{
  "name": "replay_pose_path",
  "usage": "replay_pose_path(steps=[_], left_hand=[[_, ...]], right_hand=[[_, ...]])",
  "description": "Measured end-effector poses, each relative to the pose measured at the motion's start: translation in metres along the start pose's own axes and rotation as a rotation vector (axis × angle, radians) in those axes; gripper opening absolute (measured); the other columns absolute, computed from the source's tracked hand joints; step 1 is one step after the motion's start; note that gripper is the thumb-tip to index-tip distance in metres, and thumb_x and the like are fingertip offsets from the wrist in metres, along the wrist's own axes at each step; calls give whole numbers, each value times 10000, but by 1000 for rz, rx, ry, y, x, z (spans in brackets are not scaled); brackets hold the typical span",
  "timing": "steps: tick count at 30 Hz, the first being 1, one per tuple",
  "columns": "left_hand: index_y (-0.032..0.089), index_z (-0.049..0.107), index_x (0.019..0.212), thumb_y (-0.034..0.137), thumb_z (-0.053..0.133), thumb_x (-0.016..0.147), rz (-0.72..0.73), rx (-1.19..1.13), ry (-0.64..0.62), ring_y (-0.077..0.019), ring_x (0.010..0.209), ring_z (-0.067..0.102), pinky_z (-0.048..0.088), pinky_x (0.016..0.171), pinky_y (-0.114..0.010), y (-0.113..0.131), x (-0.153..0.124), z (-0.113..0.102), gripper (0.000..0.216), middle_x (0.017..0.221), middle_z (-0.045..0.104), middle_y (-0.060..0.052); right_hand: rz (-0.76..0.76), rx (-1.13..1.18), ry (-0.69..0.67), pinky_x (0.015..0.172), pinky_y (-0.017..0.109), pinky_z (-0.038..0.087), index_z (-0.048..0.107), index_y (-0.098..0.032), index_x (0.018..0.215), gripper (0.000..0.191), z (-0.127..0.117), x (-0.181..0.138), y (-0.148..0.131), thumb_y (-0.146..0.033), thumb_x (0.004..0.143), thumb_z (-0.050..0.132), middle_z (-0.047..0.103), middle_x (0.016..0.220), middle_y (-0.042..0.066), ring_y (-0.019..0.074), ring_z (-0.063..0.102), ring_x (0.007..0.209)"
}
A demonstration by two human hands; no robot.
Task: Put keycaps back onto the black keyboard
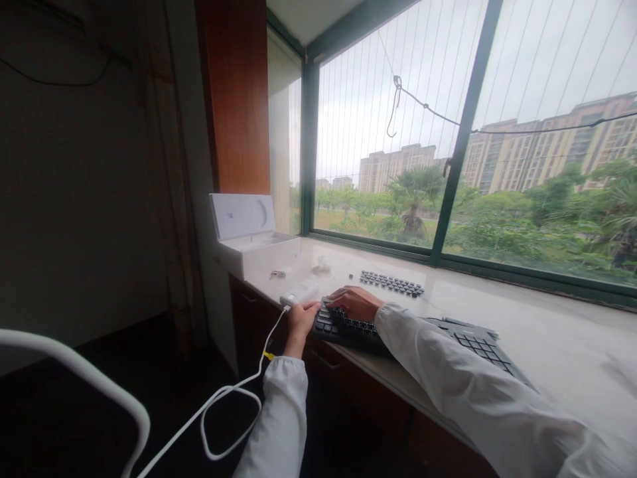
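A black keyboard (398, 332) lies on the white windowsill counter (547, 332). My right hand (359, 302) rests on its far left end, fingers curled down onto the keys. My left hand (302, 317) sits at the keyboard's left edge beside a small white device (300, 293), from which a white cable (223, 398) hangs off the counter. Its fingers are bent against the keyboard's corner. Several loose black keycaps (392, 283) lie in rows behind the keyboard.
An open white box (251, 242) stands at the counter's left end, small pale bits (321, 267) beside it. A barred window (448, 133) runs along the back. A white curved tube (89, 378) arcs at lower left. Dark cabinet below.
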State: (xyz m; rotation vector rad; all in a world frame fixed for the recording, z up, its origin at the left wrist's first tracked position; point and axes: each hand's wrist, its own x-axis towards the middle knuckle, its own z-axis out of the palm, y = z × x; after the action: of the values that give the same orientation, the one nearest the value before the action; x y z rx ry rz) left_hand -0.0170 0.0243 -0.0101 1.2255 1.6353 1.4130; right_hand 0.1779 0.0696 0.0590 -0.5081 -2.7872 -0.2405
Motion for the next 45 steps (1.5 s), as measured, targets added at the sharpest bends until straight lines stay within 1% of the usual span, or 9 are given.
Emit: replay_pose_path(steps=[11, 13, 16, 19, 22, 29, 33, 38, 45], left_hand=[[123, 767, 966, 280, 686, 774, -2, -1, -7, -243, 927, 698, 496, 875, -293, 6, -4, -2, 261, 918, 756, -130], [128, 768, 964, 280, 687, 777, -3, -5, -8, -241, 921, 700, 494, 880, -291, 7, -6, -2, 254, 908, 757, -125], [125, 769, 957, 273, 692, 776, -7, -8, -5, -239, 901, 705, 497, 874, -288, 10, -9, -3, 246, 893, 758, -123], [123, 770, 949, 271, 697, 773, -7, -5, 0, -242, 912, 703, 496, 877, -289, 12, -11, -3, 242, 902, 757, -125], [126, 772, 948, 266, 701, 770, -2, -1, 5, -248, 958, 691, 490, 891, -290, 14, -13, -4, 237, 946, 754, -127], [120, 772, 936, 242, 685, 782, 14, -8, 9, -247, 974, 685, 494, 882, -283, 17, -17, -4, 215, 970, 752, -122], [128, 772, 946, 249, 667, 797, 31, -29, -4, -239, 961, 691, 497, 887, -284, 14, -17, -2, 219, 982, 751, -114], [108, 764, 964, 236, 664, 796, 47, -60, 1, -230, 920, 701, 514, 851, -278, 14, -19, -1, 234, 967, 751, -119], [142, 776, 943, 254, 679, 784, 56, -54, 14, -224, 911, 703, 522, 855, -283, 13, -20, 0, 217, 954, 757, -96]], right_hand=[[11, -11, -14, 1011, 305, 408, 679, -335, 1196, 596, -3, -8, -1, -21, 726, 490, 676, 1229, -19, 151, 608, 1138], [134, -47, 49, 1006, 311, 410, 689, -311, 1182, 533, -8, -12, 6, -42, 774, 478, 701, 1181, 0, 153, 638, 1073], [503, -125, 171, 904, 301, 464, 714, -273, 1131, 429, -17, -21, 28, -100, 860, 432, 737, 1081, 24, 166, 674, 947], [747, -139, 130, 801, 285, 486, 729, -269, 1095, 338, -25, -31, 60, -200, 881, 476, 750, 1021, 27, 191, 678, 906], [892, -136, 59, 772, 282, 479, 745, -268, 1053, 268, -25, -34, 89, -298, 859, 562, 753, 985, 44, 202, 675, 891], [888, -130, -28, 788, 291, 479, 735, -237, 1054, 245, 1, -7, 128, -275, 824, 659, 747, 987, 57, 209, 669, 919], [872, -129, -70, 805, 295, 476, 714, -213, 1108, 279, 21, 13, 138, -232, 837, 653, 726, 1063, 83, 208, 665, 935], [866, -169, -121, 873, 336, 452, 713, -219, 1105, 278, 40, 24, 144, -310, 850, 652, 712, 1107, 90, 229, 647, 982], [886, -175, -47, 854, 311, 432, 768, -216, 924, 222, 54, 22, 153, -186, 873, 554, 745, 948, 80, 213, 654, 902]])
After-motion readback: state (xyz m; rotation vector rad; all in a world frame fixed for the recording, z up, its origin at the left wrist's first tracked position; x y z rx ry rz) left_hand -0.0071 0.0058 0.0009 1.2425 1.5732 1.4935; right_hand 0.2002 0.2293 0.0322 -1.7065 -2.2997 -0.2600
